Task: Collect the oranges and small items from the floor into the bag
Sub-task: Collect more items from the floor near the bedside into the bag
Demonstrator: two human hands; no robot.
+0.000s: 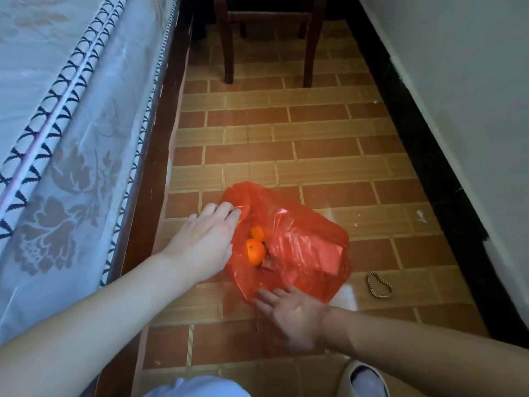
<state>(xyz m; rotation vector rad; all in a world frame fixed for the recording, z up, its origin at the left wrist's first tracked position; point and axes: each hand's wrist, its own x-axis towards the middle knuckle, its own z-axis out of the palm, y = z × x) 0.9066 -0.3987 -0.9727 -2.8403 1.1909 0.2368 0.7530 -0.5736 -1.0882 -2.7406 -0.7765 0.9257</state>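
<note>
Left arm: bare, extended forward from the lower left edge of the head view, with the wrist held straight.
Left hand: seen from the back, palm turned down, fingers stretched forward and kept close together, their tips laid on the far left edge of the red bag.
Right arm: bare, brought in from the lower right edge and angled toward the left, forearm in shadow.
Right hand: palm turned up and partly toward the camera, fingers spread and relaxed, their tips placed at the near edge of the bag; no pinch is seen.
</note>
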